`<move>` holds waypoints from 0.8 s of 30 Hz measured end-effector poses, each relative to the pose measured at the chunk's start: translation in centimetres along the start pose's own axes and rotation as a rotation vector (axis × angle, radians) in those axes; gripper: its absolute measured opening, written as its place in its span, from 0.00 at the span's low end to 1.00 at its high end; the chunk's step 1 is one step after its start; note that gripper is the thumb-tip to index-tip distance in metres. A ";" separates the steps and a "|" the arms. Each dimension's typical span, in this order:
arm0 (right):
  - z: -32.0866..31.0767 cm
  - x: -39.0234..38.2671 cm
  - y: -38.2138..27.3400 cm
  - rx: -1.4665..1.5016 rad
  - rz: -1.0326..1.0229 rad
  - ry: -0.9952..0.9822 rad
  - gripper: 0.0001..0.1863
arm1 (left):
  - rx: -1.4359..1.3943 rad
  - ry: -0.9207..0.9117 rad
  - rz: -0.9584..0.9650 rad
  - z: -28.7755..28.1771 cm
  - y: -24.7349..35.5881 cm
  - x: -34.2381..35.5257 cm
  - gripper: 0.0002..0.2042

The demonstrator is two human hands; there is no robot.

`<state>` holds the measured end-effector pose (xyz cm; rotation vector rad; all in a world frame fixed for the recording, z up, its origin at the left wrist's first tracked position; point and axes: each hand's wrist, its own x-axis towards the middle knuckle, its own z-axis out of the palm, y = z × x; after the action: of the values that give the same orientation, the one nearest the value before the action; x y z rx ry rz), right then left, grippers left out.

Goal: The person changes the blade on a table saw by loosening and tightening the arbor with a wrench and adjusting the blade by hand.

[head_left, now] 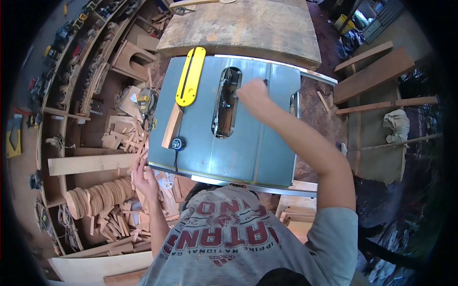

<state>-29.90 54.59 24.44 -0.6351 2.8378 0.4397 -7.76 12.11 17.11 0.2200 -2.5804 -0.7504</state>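
Observation:
A grey-blue table saw (pixel 191 114) stands before me, and its long throat opening (pixel 222 119) is uncovered, showing dark inner parts. My right hand (pixel 253 93) is closed in a fist at the right edge of that opening; whatever its fingers hold is hidden. Beside the saw's front left corner, my left hand (pixel 146 181) hangs with loosely spread fingers and nothing visible in it. The yellow throat plate (pixel 191 76) lies on the left of the saw top. A wood strip (pixel 172 126) and a round dark tape measure (pixel 178 143) lie just nearer than it.
A wide wooden table (pixel 243 28) adjoins the saw's far side. On the left are shelves with tools, a power tool (pixel 146 101), a row of round wooden discs (pixel 100 196) and heaps of offcuts (pixel 117 221). Boards (pixel 374 76) lean at the right.

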 end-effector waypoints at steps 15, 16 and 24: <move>6.7 7.8 -1.9 -0.096 -0.047 0.007 0.09 | 0.048 -0.004 -0.391 -3.0 -6.7 -10.4 0.14; 6.8 8.0 -1.8 -0.071 -0.067 -0.017 0.09 | 0.028 -0.007 -0.367 -2.4 -6.8 -10.1 0.13; 4.7 6.9 1.0 0.065 -0.014 -0.038 0.09 | 0.096 -0.034 -0.173 -2.1 -6.7 -8.6 0.13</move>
<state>-35.88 54.33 18.51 -0.6273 2.7972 0.3512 1.10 7.83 11.93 0.4691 -2.6572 -0.6960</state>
